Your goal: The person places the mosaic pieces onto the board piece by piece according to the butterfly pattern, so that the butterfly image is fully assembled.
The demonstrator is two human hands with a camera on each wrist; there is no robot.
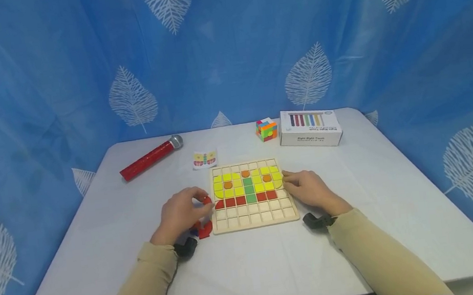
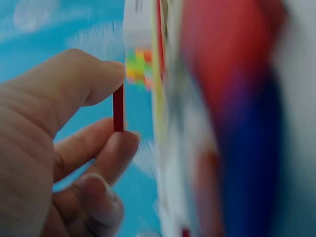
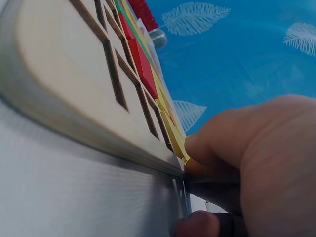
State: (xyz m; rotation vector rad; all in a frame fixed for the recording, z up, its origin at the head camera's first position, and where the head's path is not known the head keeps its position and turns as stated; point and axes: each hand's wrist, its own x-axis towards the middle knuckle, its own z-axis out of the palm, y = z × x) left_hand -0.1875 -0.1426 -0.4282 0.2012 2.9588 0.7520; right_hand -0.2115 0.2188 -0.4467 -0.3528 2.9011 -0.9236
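Note:
A wooden grid board (image 1: pixel 277 215) lies on the white table in the head view. Yellow tiles (image 1: pixel 220 194), orange round pieces, a green column (image 1: pixel 249 190) and a row of red tiles (image 1: pixel 240 200) fill its upper and middle cells. At the board's left edge, my left hand (image 1: pixel 181 212) pinches a red tile (image 2: pixel 118 109) on edge between thumb and fingertip. My right hand (image 1: pixel 310 189) grips the board's right edge, thumb on top beside a yellow tile (image 3: pixel 173 136). Loose red pieces (image 1: pixel 205 230) and a blue piece (image 1: pixel 194 232) lie below the left hand, partly hidden.
Behind the board lies a small pattern card (image 1: pixel 204 160). A red microphone (image 1: pixel 149 159) with a silver head is at the back left. A colourful puzzle cube (image 1: pixel 267 129) and a white box (image 1: pixel 310 129) stand at the back right, before a blue leaf-patterned curtain (image 1: pixel 224 45).

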